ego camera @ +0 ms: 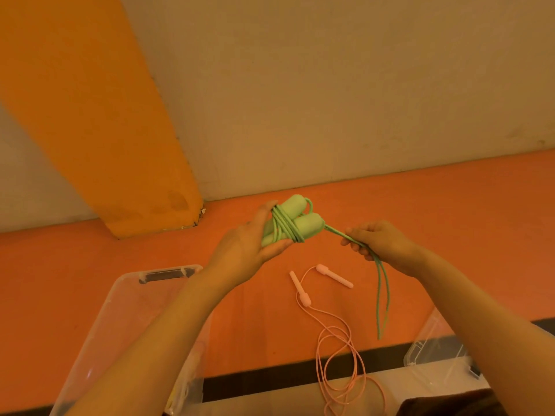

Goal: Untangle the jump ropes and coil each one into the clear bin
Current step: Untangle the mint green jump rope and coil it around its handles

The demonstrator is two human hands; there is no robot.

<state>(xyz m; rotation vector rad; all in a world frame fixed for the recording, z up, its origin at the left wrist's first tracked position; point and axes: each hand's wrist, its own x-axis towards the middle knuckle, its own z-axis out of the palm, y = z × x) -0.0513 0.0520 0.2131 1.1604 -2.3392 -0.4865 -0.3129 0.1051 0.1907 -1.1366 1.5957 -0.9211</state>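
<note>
The mint-green jump rope with chunky foam handles (289, 225) is half wound: my left hand (255, 244) clasps the bundled handles, my right hand (377, 243) pinches the trailing cord. The thin pink jump rope (333, 334) lies loose on the orange floor (450, 220), uncoiled, beside the clear plastic bin (126, 298). I see no readable writing.
</note>
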